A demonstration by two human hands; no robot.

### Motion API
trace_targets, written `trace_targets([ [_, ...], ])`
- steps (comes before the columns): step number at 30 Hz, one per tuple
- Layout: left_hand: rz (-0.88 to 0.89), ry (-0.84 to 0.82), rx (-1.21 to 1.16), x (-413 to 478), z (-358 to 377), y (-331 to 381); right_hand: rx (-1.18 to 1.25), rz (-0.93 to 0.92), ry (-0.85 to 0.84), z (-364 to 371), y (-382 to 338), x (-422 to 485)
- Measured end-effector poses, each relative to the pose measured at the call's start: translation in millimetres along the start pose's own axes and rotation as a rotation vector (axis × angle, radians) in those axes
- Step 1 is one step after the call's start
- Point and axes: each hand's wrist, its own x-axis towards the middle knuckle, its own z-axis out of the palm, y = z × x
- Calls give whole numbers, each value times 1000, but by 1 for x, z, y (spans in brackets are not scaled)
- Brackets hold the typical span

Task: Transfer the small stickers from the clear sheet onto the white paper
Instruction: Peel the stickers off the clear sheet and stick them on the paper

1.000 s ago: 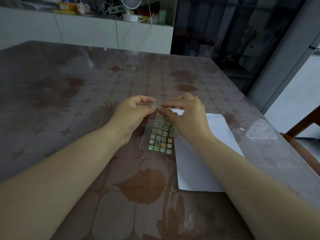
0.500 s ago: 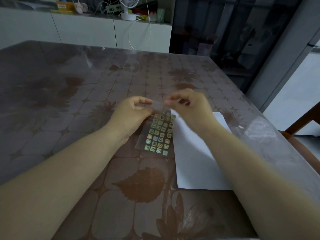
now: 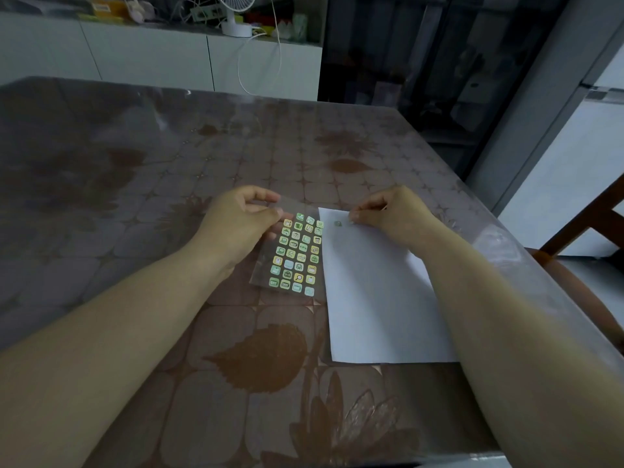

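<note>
A clear sheet (image 3: 293, 255) with several small green, yellow and blue square stickers lies tilted on the table. My left hand (image 3: 236, 224) pinches its top left corner. To its right lies the white paper (image 3: 374, 298). One small green sticker (image 3: 337, 223) sits on the paper near its top left corner. My right hand (image 3: 395, 214) rests at the paper's top edge, fingertips curled just right of that sticker and apart from it, with nothing visible between them.
The table (image 3: 169, 163) has a brown leaf-patterned cover under clear plastic. A wooden chair (image 3: 580, 265) stands at the right edge. White cabinets (image 3: 152, 55) with a small fan (image 3: 236, 15) and cables stand behind the table.
My right hand moved right from the sheet's top edge over the paper's top left corner. A green sticker now lies on the paper. My left hand kept hold of the sheet.
</note>
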Motion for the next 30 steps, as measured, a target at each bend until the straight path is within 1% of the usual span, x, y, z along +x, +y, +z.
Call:
trace_targets([
  [3, 11, -14, -3, 0, 1, 0, -40, -14, -7, 2, -1, 2],
  [10, -3, -22, 13, 0, 1, -1, 19, 8, -5, 3, -1, 3],
  [13, -4, -25, 12, -1, 2, 0, -6, 1, -6, 2, -1, 4],
  [17, 9, -22, 30, -1, 1, 0, -25, -6, 9, 5, -1, 3],
  [22, -22, -22, 2, -1, 1, 0, -34, -10, 45, 7, 1, 3],
  [26, -15, -12, 2, -1, 1, 0, 32, 24, 83, 9, 1, 3],
  [30, -27, 4, -11, 0, 0, 0, 52, 40, 71, 11, 3, 3],
])
